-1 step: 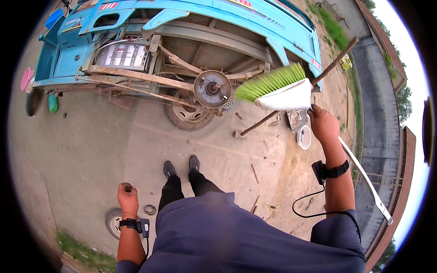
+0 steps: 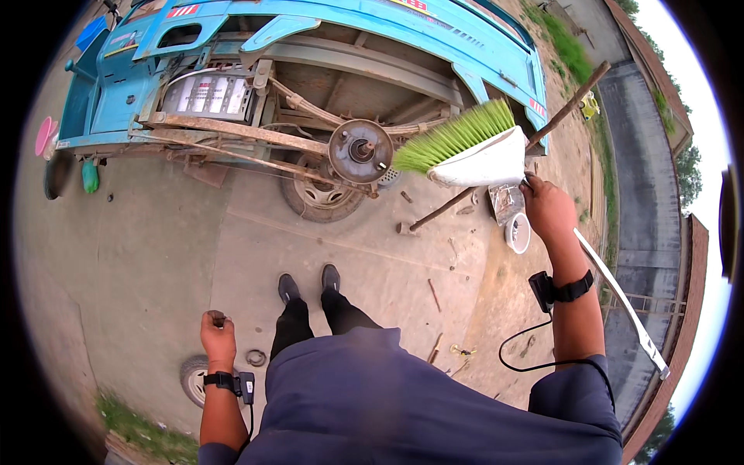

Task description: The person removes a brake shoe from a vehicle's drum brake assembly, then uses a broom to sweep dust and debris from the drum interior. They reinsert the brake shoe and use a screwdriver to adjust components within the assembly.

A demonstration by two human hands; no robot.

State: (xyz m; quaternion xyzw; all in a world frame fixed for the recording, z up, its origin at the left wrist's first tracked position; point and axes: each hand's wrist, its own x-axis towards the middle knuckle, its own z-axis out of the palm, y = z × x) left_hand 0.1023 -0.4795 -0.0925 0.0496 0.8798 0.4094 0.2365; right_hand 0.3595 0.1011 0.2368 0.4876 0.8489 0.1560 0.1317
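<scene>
Green-and-white broom [image 2: 488, 161]: held before the open side of the blue vehicle [image 2: 349, 17], bristles directed up and to the left. Right hand [image 2: 550, 208]: fingers closed around the broom at the base of its head. Handle [image 2: 621, 304]: extends back past the right forearm, its free end toward the grey wall [image 2: 643, 194] in this view.

Edges: the left bristle tips line up with the right rim of the round hub [image 2: 362, 151]; contact cannot be confirmed. A wooden pole [image 2: 570, 105] passes behind the broom head and shows on both sides of it. Below the right hand, a plastic bag [image 2: 508, 201] and a white bucket [image 2: 518, 248] sit side by side on the concrete floor [image 2: 186, 248].

Left hand [image 2: 218, 335]: low, well apart from the broom, fingers curled toward the thumb; whether anything is gripped cannot be told. A wheel [image 2: 188, 380] and a dark ring [image 2: 248, 357] lie near that wrist.

Room for movement: a broad stretch of floor separates the shoes [image 2: 331, 277] from the hub, and a wider one runs from the left hand up to the vehicle
</scene>
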